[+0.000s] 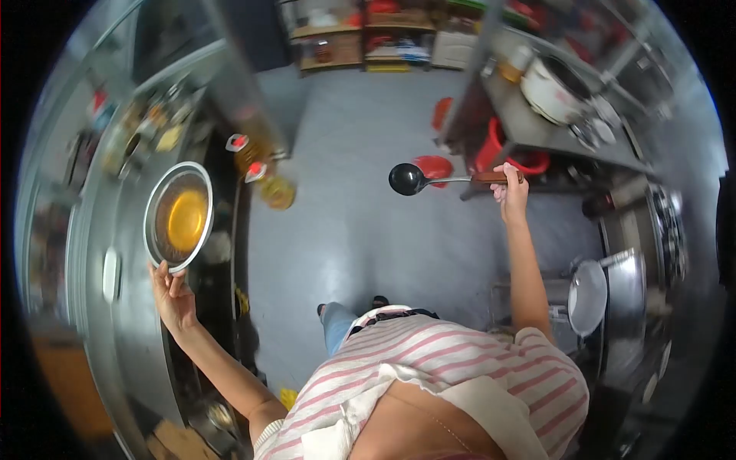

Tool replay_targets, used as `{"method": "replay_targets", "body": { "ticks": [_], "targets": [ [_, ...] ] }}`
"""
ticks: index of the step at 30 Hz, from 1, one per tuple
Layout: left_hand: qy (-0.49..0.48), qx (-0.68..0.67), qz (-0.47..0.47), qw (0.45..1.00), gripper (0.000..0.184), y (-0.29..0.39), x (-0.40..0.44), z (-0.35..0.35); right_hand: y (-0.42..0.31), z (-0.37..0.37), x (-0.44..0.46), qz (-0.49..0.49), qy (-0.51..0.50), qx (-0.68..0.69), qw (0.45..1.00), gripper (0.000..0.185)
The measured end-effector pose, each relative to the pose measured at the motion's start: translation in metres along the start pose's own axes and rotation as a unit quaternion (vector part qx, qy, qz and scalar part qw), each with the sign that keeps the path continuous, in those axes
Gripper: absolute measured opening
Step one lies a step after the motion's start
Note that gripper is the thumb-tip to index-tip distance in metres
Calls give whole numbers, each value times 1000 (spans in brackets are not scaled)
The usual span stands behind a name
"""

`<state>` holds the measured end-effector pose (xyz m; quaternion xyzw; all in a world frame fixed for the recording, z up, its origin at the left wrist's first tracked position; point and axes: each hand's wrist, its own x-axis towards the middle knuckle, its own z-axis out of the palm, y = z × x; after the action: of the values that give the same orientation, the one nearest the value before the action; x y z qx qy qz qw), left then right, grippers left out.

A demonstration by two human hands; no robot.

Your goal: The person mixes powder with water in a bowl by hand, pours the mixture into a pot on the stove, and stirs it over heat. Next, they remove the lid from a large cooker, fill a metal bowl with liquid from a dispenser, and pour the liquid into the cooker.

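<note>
My left hand (pixel 174 299) grips the near rim of a round metal bowl (pixel 156 201), with the thumb and fingers pinched on its edge. Amber oil-like liquid (pixel 187 220) lies in the bowl, which is held over the left counter side. Stretched out to the right, my right hand (pixel 510 193) is wrapped round the wooden handle of a ladle (pixel 409 179). The ladle's dark round bowl points left, above the floor. Whether anything is in the ladle is too dark to tell.
Two oil bottles (pixel 276 192) with red caps stand on the floor by the left counter (pixel 138 299). At the right, a white pot (pixel 550 92) sits on a metal table, with a red bucket (pixel 491 149) below. A wok (pixel 587 297) is near my right side. Shelves (pixel 330 46) stand at the back.
</note>
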<state>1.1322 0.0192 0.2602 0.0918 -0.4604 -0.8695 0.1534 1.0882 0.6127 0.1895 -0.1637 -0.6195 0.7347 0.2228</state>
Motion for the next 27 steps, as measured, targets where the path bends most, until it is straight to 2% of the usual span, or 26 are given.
{"method": "replay_targets", "body": {
  "ticks": [2, 4, 5, 6, 7, 8, 12, 14, 16, 18, 22, 26, 27],
  "targets": [
    [-27, 10, -31, 999, 43, -32, 20, 72, -7, -54, -6, 0, 95, 2, 996, 25],
    [-102, 10, -94, 990, 45, -66, 55, 114, -10, -87, -18, -11, 162, 9, 987, 25],
    [-89, 24, -77, 993, 46, -87, 51, 149, -11, -120, -25, -3, 203, 26, 979, 26],
    [-105, 38, -109, 988, 47, -102, 61, 175, -14, -138, -29, 8, 243, 36, 969, 26],
    [-167, 27, -129, 977, 48, -122, 75, 201, -19, -151, -30, 21, 290, 34, 956, 27],
    [-226, 13, -148, 963, 48, -139, 89, 227, -22, -164, -29, 18, 303, 35, 952, 27],
    [-272, 44, -160, 948, 46, -208, 113, 349, -32, -200, -21, 9, 385, 39, 922, 27],
    [-302, 23, -183, 935, 47, -247, 122, 407, -35, -219, -11, -51, 412, 39, 909, 27],
    [-329, -2, -207, 921, 49, -283, 127, 461, -33, -243, 6, -61, 439, 59, 895, 28],
    [-449, -27, -237, 861, 43, -314, 134, 516, -33, -265, 19, -67, 507, 64, 857, 28],
    [-408, -17, -285, 867, 38, -366, 127, 634, -40, -312, 37, -55, 499, 74, 862, 28],
    [-426, -5, -331, 842, 36, -416, 130, 737, -49, -329, 54, -86, 558, 94, 820, 26],
    [-451, -4, -343, 824, 30, -433, 135, 761, -53, -331, 60, -88, 573, 93, 809, 26]
  ]
}}
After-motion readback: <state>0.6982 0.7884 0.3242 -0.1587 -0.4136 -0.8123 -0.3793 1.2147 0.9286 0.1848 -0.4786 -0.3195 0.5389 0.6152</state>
